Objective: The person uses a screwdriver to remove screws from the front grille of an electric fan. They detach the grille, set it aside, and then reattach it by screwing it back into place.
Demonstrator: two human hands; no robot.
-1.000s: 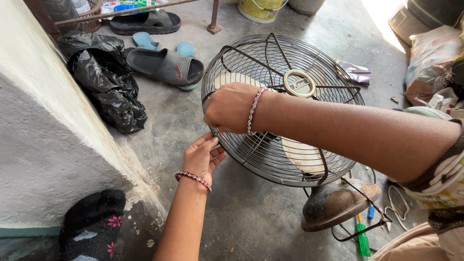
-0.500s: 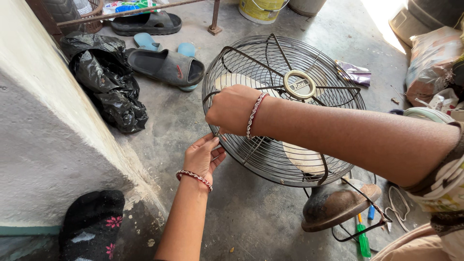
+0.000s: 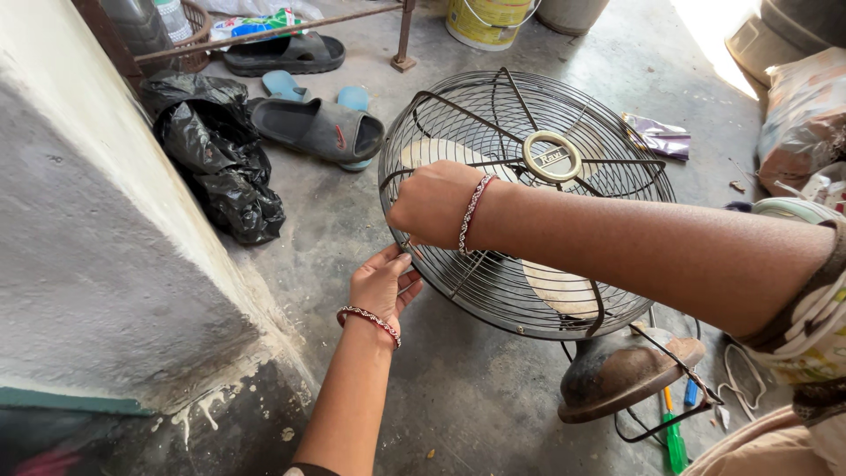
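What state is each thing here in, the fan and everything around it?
Fan: lying face up on floor, grille on.
Right hand: closed on grille rim.
Left hand: fingers at rim's edge.
Black bag: crumpled.
Sandal: lying flat.
Screwdriver: lying on floor.

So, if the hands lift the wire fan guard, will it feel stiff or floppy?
Probably stiff: the wire fan guard has thick ribs and a solid rim. Likely light, being mostly open mesh. The left hand and right hand both meet its rim.

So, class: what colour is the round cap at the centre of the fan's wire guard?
Gold or brass-coloured cap, on the dark wire guard; head view.
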